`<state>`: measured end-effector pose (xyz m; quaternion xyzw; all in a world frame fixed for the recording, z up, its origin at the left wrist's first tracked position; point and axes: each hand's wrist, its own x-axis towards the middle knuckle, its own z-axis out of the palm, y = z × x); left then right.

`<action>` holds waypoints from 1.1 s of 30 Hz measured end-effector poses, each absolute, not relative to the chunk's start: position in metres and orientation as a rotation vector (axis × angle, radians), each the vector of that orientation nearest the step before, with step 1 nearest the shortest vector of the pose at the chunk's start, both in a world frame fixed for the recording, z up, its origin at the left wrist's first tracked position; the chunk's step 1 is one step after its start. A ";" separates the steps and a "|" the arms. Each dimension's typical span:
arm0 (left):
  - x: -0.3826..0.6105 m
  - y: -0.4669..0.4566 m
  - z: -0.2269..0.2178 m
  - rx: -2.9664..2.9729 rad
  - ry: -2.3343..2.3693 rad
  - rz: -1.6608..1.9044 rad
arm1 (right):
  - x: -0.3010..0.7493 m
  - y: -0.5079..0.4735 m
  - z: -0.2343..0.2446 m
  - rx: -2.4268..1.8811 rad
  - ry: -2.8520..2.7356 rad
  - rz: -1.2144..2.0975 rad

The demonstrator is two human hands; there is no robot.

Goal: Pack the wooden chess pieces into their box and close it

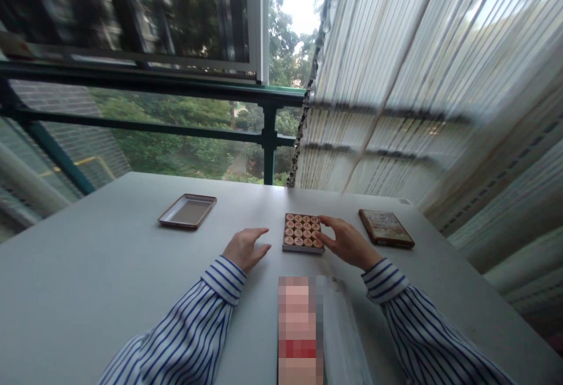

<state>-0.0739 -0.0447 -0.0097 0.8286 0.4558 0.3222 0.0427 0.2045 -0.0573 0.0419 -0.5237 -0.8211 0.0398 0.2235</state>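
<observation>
A shallow square box [303, 249] holds rows of round Chinese chess pieces [298, 233] with red characters, lying flat on the white table. My left hand [246, 247] is open to the left of the box, thumb and fingers apart, with a gap between them and its side. At the box's right side, my right hand [345, 238] has thumb and forefinger spread. Their tips reach the edge and seem to touch it, without visibly closing round anything.
An open, shallow tray-like lid [188, 211] lies on the table [109, 268] at left. A brown box with a printed cover [386, 228] rests at right. Clear plastic [345, 332] lies in front, beside a pixelated patch. Railing [269, 133] and curtain [373, 80] stand beyond.
</observation>
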 end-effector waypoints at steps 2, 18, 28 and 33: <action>-0.088 -0.048 -0.004 2.514 1.459 1.006 | 0.192 -0.052 0.051 -1.406 -2.303 0.125; -0.216 -0.060 0.019 1.868 2.148 1.107 | 0.057 -0.013 0.074 -1.122 -2.538 0.462; -0.267 -0.034 0.009 1.406 2.387 1.140 | -0.016 0.012 0.049 -1.166 -2.518 0.622; -0.273 -0.022 0.002 1.394 2.417 1.114 | -0.038 0.027 0.034 -1.178 -2.524 0.648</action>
